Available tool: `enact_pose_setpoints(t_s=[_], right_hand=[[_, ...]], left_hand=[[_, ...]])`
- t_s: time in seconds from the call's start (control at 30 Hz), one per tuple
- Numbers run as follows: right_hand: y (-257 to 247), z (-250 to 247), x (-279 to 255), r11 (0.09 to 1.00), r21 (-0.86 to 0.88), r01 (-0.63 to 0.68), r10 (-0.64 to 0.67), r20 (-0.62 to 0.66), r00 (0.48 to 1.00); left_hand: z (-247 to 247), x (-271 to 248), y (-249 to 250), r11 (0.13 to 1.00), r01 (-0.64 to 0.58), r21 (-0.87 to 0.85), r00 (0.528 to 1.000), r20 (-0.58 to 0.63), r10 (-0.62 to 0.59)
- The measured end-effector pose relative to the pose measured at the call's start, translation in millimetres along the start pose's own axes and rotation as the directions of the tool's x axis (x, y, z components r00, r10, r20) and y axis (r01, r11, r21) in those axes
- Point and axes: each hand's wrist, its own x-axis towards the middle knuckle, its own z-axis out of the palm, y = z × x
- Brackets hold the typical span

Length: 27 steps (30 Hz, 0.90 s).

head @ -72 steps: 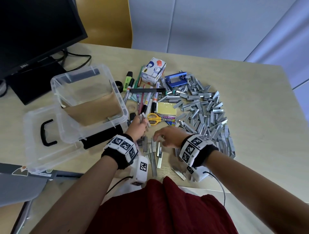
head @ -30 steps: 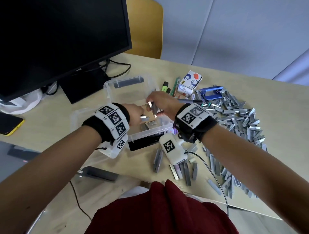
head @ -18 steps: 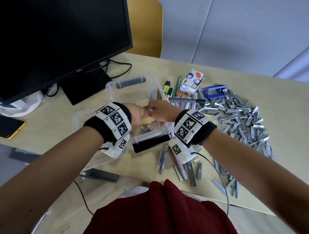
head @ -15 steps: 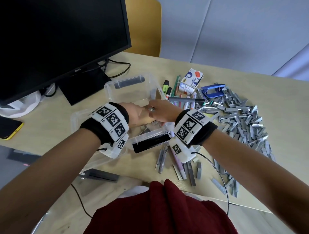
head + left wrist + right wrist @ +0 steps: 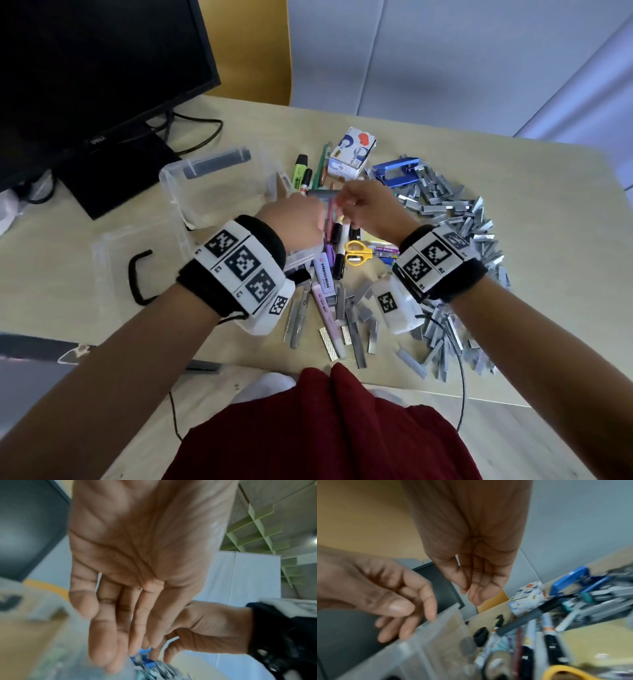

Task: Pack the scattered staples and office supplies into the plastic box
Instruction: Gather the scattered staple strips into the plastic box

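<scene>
We see both hands raised above the bench (image 5: 534,192), close together, just right of the clear plastic box (image 5: 219,192). The left hand (image 5: 294,222) hangs over the box's right wall, its fingers (image 5: 106,635) straight and loosely together, holding nothing. The right hand (image 5: 368,209) hovers above the row of pens and markers (image 5: 337,236), fingers relaxed and slightly bent, nothing between them. The box stands open on the bench, its lid (image 5: 120,274) with the black handle lying at its near left side. Its contents we cannot make out. The pile of staples (image 5: 455,219) spreads to the right of the right hand, with more strips near the bench's front edge. The yellow scissors (image 5: 358,253) lie just below the right hand, and the blue hole punch (image 5: 395,171) sits beyond it.
</scene>
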Motion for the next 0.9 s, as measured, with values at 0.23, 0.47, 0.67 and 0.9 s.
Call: enact_pose_setpoints(t_s=[0.23,0.47,0.67,0.9], right_hand=[[69.0,-11.2,-32.8,0.971,-0.224,-0.086,0.11,0.094,0.99],[107.3,4.5,-54.6,0.907,-0.415,-0.071,0.168,0.2,0.965],[111.3,15.0,-59.6,0.891,-0.453,-0.032,0.154,0.236,0.959],[114.7,18.1,-61.4,0.912,-0.408,-0.03,0.132,0.225,0.965]], left_hand=[[41.6,11.9,47.9,0.998,-0.054,0.029,0.995,-0.082,0.056],[92.4,35.8,67.8,0.998,-0.054,0.029,0.99,0.132,0.049],[125.6,50.5,76.0,0.997,0.035,0.072,0.993,0.112,-0.043],[131.3,56.7,77.6,0.99,0.138,-0.012,0.989,0.052,-0.137]])
